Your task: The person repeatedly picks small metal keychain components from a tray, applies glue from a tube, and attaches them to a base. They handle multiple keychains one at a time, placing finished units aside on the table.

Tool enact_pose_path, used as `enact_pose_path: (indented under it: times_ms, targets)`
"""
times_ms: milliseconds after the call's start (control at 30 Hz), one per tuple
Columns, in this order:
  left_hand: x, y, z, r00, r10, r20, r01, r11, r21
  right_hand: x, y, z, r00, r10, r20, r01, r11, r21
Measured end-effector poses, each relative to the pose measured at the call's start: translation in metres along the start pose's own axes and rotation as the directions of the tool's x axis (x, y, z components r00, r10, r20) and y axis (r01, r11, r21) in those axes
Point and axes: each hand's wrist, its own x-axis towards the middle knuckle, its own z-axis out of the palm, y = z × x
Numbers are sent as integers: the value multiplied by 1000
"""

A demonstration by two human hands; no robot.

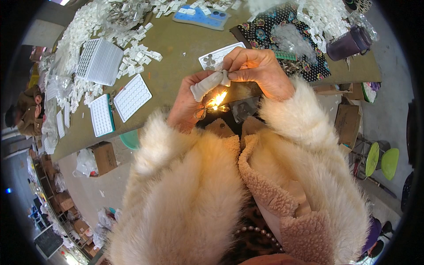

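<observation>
My left hand (183,104) is raised in front of my chest, its fingers bent. A pale grey finger cot (205,86) covers one of its fingers. Beside that tip my right hand (260,70) pinches a second small pale cot (226,78) between thumb and forefinger. Just below the fingers is a bright orange glow (216,100), like a flame or a strong reflection. Shiny metal bits (200,114) show against my left palm; their kind is unclear. Behind my right hand lies a white tray (215,56) with grey clover shapes.
White dimpled trays (132,98) and a ribbed white stack (100,62) lie left on the green-brown table (172,57). Heaps of small white pieces (139,55) surround them. A blue case (201,17), patterned cloth (260,35) and dark purple bottle (349,43) are farther back. Another person (31,110) sits left.
</observation>
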Motion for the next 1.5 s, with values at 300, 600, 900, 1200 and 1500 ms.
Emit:
enact_pose_path:
  times_ms: [300, 600, 900, 1200, 1500]
  targets:
    - [0, 1, 5, 999, -16, -45, 15, 1000, -17, -1, 3, 1, 998, -68, 1, 67, 985, -156]
    - [2, -4, -5, 1000, 0, 5, 0, 1000, -6, -4, -1, 4, 999, 1, -41, -5, 996, -92]
    - [3, -2, -2, 1000, 12, 28, -13, 1000, 18, -3, -1, 1, 984, -176, 2, 168, 935, -312]
    - [3, 0, -1, 1000, -14, -7, 14, 1000, 14, 1, 6, 2, 952, -306, 15, 280, 847, -452]
    - [5, -2, -5, 1000, -23, 18, 23, 1000, -20, 3, 9, 6, 930, -363, 51, 337, 791, -510]
